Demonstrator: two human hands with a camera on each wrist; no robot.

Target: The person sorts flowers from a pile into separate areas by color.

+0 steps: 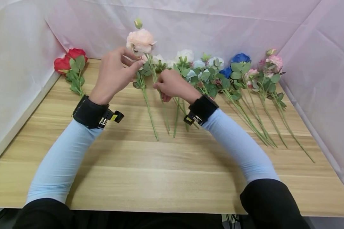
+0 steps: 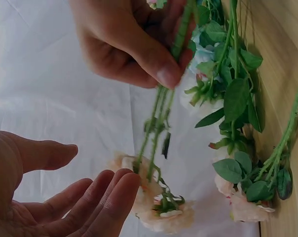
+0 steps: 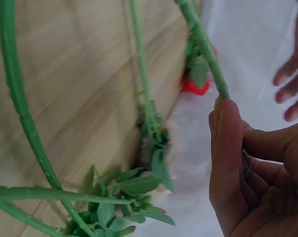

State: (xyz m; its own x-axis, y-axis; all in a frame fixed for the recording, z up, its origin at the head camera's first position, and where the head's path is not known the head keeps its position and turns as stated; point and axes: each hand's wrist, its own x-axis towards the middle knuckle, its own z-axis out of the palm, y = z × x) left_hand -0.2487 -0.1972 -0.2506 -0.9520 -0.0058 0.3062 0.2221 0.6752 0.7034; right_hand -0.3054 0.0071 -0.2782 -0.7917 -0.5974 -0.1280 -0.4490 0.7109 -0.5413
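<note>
A pale peach artificial flower with a green bud is held upright above the back of the table. My right hand pinches its green stem between thumb and fingers, and the stem's lower end slants down toward the tabletop. To the left of the bloom is my left hand, fingers parted and loosely bent, holding nothing. In the left wrist view, the left fingertips overlap the peach petals. Another peach flower lies on the table behind the hands, its leafy stem pointing toward me.
Red roses lie at the back left of the wooden table. White flowers, light blue ones, blue roses and pink flowers line the back right, stems toward me. White cloth walls the table's back and sides.
</note>
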